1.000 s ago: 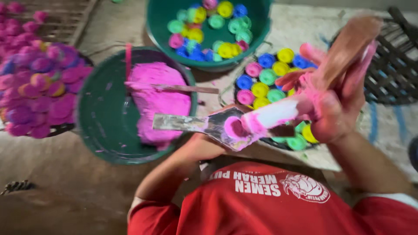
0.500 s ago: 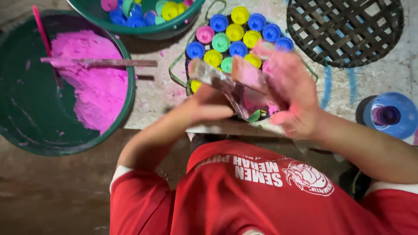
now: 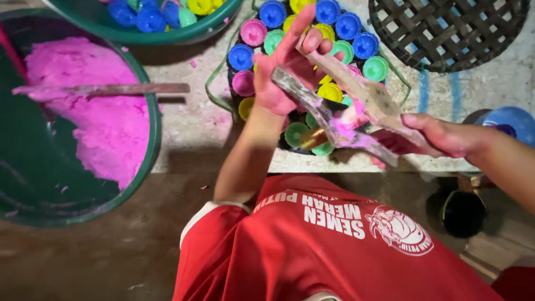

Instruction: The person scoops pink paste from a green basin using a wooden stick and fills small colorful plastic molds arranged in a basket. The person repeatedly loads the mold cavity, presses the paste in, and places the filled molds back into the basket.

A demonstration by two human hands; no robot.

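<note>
Left hand (image 3: 278, 83) and right hand (image 3: 440, 136) each clench a paste-smeared flat stick (image 3: 334, 120) over the coloured caps (image 3: 312, 33) on the bench (image 3: 189, 117); pink paste, apparently loose, could drop onto them.

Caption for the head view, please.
Left hand and right hand work pink-smeared flat sticks above colourful caps.

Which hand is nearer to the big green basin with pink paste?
Left. The left hand is just right of the green basin with pink paste; the right hand is farther right.
</note>
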